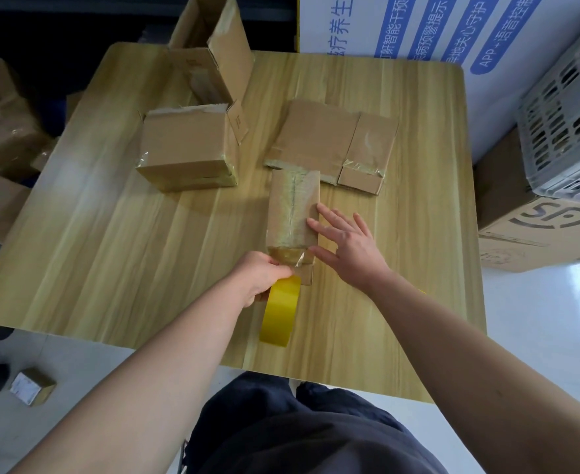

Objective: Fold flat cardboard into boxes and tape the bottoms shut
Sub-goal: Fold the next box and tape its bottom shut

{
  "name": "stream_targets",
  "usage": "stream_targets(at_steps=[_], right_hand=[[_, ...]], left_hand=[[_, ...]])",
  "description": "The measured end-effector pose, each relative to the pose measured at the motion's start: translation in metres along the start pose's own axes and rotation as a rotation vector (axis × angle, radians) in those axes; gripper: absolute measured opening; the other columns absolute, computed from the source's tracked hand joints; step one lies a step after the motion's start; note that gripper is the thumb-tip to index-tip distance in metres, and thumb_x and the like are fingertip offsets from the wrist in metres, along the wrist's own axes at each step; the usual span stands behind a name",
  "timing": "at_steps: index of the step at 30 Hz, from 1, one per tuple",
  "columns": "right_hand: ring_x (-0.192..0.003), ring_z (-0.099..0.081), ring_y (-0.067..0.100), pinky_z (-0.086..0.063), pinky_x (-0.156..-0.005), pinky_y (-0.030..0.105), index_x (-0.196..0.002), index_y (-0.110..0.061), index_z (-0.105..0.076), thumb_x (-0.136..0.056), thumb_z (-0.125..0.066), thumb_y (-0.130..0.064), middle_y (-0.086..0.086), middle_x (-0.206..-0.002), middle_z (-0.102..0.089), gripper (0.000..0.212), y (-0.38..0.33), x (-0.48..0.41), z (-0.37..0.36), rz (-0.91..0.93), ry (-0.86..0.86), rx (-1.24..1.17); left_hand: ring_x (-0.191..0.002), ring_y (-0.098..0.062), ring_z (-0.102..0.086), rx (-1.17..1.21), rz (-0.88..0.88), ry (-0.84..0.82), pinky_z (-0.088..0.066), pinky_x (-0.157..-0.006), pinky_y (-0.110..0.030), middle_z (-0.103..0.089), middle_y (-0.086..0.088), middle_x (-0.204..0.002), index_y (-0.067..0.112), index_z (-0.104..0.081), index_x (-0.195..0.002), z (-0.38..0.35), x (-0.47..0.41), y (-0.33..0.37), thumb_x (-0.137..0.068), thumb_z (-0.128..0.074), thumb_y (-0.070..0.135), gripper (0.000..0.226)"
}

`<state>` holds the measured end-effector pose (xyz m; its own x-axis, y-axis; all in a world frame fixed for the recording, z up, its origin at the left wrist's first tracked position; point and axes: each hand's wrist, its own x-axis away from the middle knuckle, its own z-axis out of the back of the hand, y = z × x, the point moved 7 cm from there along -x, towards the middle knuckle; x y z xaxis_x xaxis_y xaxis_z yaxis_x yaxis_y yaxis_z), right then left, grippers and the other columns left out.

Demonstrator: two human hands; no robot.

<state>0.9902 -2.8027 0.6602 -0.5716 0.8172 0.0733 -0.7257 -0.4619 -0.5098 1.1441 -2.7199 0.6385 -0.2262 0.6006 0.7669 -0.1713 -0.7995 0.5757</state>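
Note:
A small brown cardboard box [292,206] stands on the wooden table [110,234], its upturned face covered with clear tape. My left hand [262,277] grips a yellow tape roll [280,311] at the box's near edge, and a strip of tape runs from the roll onto the box. My right hand [346,244] lies flat with fingers spread, pressing on the box's right side. A flattened cardboard piece [329,145] lies just behind the small box.
A taped box [187,155] sits at centre left of the table, and an open box [209,53] stands behind it. Grey plastic crates [565,131] rest on a printed carton [535,237] at the right. More cartons [1,131] lie on the floor to the left.

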Motion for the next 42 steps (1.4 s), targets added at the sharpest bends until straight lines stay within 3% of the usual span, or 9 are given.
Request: stream_targets(at_steps=[3, 7, 10, 15, 18, 23, 30, 38, 42], right_hand=[[-0.148, -0.014, 0.017, 0.001, -0.12, 0.041, -0.146, -0.034, -0.036, -0.094, -0.051, -0.049, -0.011, -0.16, -0.017, 0.056, -0.001, 0.0, 0.001, 0.004, 0.001, 0.013], [-0.148, -0.014, 0.016, 0.002, -0.12, 0.041, -0.146, -0.034, -0.036, -0.095, -0.05, -0.047, -0.01, -0.159, -0.018, 0.055, 0.004, 0.002, 0.002, -0.011, 0.01, -0.02], [-0.148, -0.014, 0.017, 0.001, -0.12, 0.042, -0.146, -0.033, -0.036, -0.095, -0.051, -0.046, -0.01, -0.159, -0.019, 0.055, 0.01, 0.004, 0.006, -0.009, 0.031, -0.043], [-0.143, -0.03, 0.022, -0.009, -0.12, 0.047, -0.135, -0.024, -0.055, -0.082, -0.067, -0.051, 0.0, -0.152, -0.038, 0.061, -0.002, 0.003, 0.006, -0.013, 0.155, 0.035], [-0.136, -0.042, 0.028, -0.021, -0.117, 0.049, -0.119, -0.015, -0.068, -0.07, -0.078, -0.048, 0.008, -0.142, -0.051, 0.06, -0.009, -0.001, 0.008, 0.005, 0.232, 0.072], [-0.126, -0.053, 0.031, -0.025, -0.113, 0.046, -0.108, 0.001, -0.067, -0.061, -0.089, -0.031, 0.015, -0.133, -0.058, 0.061, -0.024, -0.009, 0.001, 0.12, 0.247, 0.028], [-0.109, -0.056, 0.03, -0.024, -0.116, 0.046, -0.093, -0.004, -0.057, -0.062, -0.069, -0.059, 0.011, -0.11, -0.06, 0.065, -0.028, -0.019, 0.003, 0.042, 0.291, 0.027], [-0.113, -0.048, 0.024, -0.023, -0.117, 0.04, -0.099, -0.005, -0.06, -0.058, -0.072, -0.061, 0.008, -0.115, -0.058, 0.07, -0.035, -0.017, 0.011, -0.057, 0.169, 0.013], [-0.12, -0.053, 0.014, -0.033, -0.11, 0.03, -0.112, -0.011, -0.066, -0.076, -0.077, -0.04, -0.001, -0.129, -0.058, 0.047, -0.04, -0.01, 0.033, -0.147, 0.173, -0.147]], left_hand=[[-0.071, -0.022, -0.066, -0.007, 0.054, 0.018, -0.05, -0.055, -0.025, -0.07, -0.01, -0.087, 0.006, -0.068, -0.099, -0.001, -0.006, 0.0, -0.08, -0.076, 0.019, 0.024], [-0.088, -0.028, -0.063, -0.365, 0.147, 0.099, -0.053, -0.072, -0.032, -0.063, -0.009, -0.1, 0.005, -0.058, -0.102, 0.003, 0.005, -0.035, -0.08, -0.076, 0.021, 0.033], [-0.084, -0.024, -0.06, -0.28, 0.158, 0.086, -0.049, -0.071, -0.031, -0.061, -0.005, -0.091, 0.004, -0.057, -0.095, 0.013, 0.003, -0.051, -0.081, -0.075, 0.022, 0.029], [-0.073, -0.019, -0.058, -0.141, 0.016, 0.074, -0.044, -0.067, -0.026, -0.066, -0.007, -0.083, 0.016, -0.063, -0.077, 0.03, -0.002, -0.031, -0.08, -0.077, 0.024, 0.016], [-0.074, -0.013, -0.056, -0.166, -0.073, 0.087, -0.041, -0.06, -0.023, -0.064, 0.0, -0.083, 0.017, -0.064, -0.084, 0.035, 0.004, -0.024, -0.086, -0.071, 0.028, 0.013], [-0.091, -0.021, -0.063, -0.05, -0.106, 0.14, -0.052, -0.086, -0.039, -0.068, -0.003, -0.093, 0.019, -0.066, -0.089, 0.054, 0.007, -0.035, -0.088, -0.067, 0.034, 0.016], [-0.096, -0.017, -0.06, -0.183, -0.309, 0.214, -0.046, -0.082, -0.031, -0.066, 0.002, -0.102, 0.019, -0.065, -0.091, 0.082, 0.015, -0.011, -0.09, -0.064, 0.032, 0.013], [-0.091, -0.019, -0.065, -0.204, -0.42, 0.206, -0.053, -0.083, -0.036, -0.07, 0.003, -0.093, 0.024, -0.066, -0.082, 0.117, 0.023, 0.023, -0.089, -0.065, 0.034, 0.012], [-0.085, -0.017, -0.065, -0.084, -0.476, 0.17, -0.053, -0.08, -0.036, -0.071, 0.001, -0.089, 0.021, -0.068, -0.084, 0.134, 0.028, 0.058, -0.087, -0.068, 0.035, 0.015]])
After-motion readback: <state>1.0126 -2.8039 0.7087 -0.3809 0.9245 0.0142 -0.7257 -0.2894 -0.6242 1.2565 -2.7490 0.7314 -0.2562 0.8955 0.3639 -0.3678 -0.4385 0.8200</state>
